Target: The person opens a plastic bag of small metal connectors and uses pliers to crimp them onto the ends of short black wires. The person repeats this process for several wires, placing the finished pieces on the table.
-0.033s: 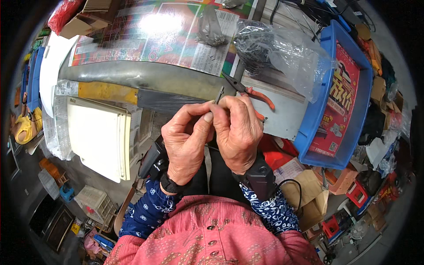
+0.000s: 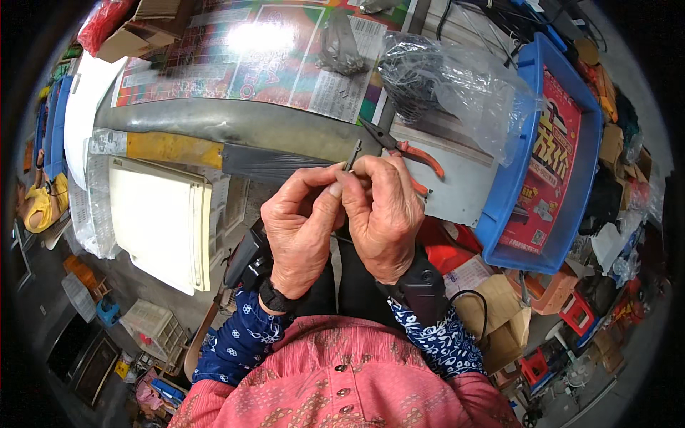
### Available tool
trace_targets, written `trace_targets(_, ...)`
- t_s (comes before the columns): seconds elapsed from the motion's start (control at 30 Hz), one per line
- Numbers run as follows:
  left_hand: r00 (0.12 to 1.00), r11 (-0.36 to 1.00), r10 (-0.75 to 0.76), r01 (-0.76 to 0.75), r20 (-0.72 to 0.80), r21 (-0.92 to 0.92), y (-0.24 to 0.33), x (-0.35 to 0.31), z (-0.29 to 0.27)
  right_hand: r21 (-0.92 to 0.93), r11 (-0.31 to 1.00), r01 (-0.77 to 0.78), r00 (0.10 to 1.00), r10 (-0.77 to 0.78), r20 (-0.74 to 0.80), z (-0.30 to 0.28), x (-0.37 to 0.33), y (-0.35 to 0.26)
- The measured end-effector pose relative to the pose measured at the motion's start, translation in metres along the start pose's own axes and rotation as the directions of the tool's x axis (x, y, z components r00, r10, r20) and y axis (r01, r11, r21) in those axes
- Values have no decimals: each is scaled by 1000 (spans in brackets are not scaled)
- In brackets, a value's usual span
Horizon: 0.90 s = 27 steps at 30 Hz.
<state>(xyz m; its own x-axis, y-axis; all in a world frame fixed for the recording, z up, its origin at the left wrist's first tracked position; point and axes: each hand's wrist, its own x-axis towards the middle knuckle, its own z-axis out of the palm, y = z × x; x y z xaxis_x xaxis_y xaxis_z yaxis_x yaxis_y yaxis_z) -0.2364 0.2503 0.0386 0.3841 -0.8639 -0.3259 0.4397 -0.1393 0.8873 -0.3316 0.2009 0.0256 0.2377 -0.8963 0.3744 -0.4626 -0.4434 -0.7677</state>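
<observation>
Both hands meet over the near edge of the worktable, fingertips touching. My left hand [image 2: 303,225] is closed in a pinch of thumb and forefinger. My right hand [image 2: 385,214] pinches from the other side. Between their tips sticks up a small slim dark metal piece [image 2: 354,153]; its lower end is hidden by the fingers. Just beyond my right hand lie pliers [image 2: 385,139] with dark pointed jaws and orange-red handles, partly covered by that hand.
At right stands a blue plastic tray [image 2: 492,239] with a red printed sheet inside. Clear plastic bags [image 2: 457,78] with dark contents lie beside it. A small grey bag [image 2: 341,46] rests on the printed table cover [image 2: 285,78]. Pale stacked panels [image 2: 153,221] are at left.
The fingertips have shifted very slightly around the small metal piece, and a little more of it shows. The arms and everything else stay in place.
</observation>
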Motion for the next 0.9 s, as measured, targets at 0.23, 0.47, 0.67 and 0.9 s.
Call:
trace_targets(0.23, 997, 986, 65, -60, -31, 153, -7, -2, -2, 26, 986, -164, 986, 163, 34, 0, -4, -4)
trace_targets(0.47, 991, 958, 132, -124, -15, 258, -14, 2, -2, -154, 987, 39, 999, -39, 1, 9, -3, 10)
trace_targets(0.67, 1000, 992, 18, -16, -17, 124, -11, 4, -3, -143, 988, 64, 997, -57, 49, 8, 0, 18)
trace_targets(0.9, 997, 995, -24, 31, -72, 90, -8, 4, 3, 43, 994, -97, 995, 95, 42, 6, -2, 11)
